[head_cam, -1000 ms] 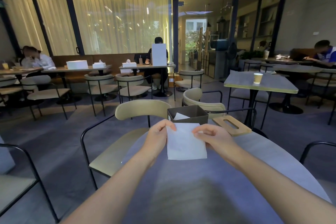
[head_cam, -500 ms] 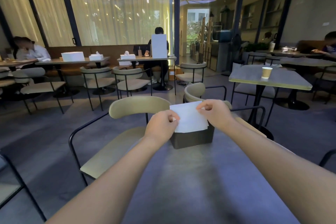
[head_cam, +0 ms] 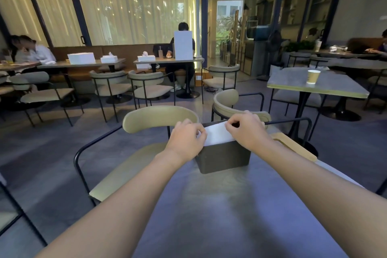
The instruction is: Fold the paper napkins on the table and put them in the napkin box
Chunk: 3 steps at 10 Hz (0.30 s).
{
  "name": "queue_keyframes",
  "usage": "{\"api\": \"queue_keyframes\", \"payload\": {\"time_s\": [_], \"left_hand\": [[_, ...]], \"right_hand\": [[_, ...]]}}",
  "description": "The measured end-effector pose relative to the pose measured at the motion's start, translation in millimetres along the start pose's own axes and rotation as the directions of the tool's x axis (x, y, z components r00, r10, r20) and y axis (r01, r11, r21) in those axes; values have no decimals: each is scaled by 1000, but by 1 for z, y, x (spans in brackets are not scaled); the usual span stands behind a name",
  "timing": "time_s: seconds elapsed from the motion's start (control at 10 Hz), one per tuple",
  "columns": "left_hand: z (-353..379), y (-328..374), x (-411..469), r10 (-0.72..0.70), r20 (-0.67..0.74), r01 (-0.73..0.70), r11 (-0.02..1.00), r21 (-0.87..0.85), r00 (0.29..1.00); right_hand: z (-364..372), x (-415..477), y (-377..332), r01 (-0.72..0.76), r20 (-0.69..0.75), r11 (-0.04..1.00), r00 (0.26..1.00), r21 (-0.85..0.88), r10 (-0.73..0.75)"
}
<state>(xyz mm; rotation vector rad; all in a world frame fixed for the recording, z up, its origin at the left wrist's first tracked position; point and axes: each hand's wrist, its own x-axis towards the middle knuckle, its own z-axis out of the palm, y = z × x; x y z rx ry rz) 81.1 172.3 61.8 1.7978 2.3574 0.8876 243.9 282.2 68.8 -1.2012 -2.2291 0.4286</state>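
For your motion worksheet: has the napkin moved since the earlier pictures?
Yes. The napkin went from lying before the box down into its open top, held by both hands.

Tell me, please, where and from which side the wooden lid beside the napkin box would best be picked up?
Probably by the near long edge of the wooden lid, reaching from the right of the napkin box. It lies flat by the table edge, and the right hand, now pinching the napkin, is nearest.
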Motion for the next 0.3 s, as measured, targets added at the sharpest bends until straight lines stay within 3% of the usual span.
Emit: {"api": "queue_keyframes", "payload": {"time_s": [0.1, 0.2, 0.3], "left_hand": [[-11, 3, -10, 4, 13, -3, 998, -68, 1000], [-30, 18, -39, 77, -5, -77, 987, -143, 997], [-42, 28, -61, 139, -10, -139, 980, -140, 990]], "right_hand": [[-14, -12, -8, 28, 6, 986, 1000, 161, -30], [-33, -48, -23, 60, 102, 942, 990, 331, -99], [-43, -73, -32, 118, 149, 951, 975, 287, -166]]}}
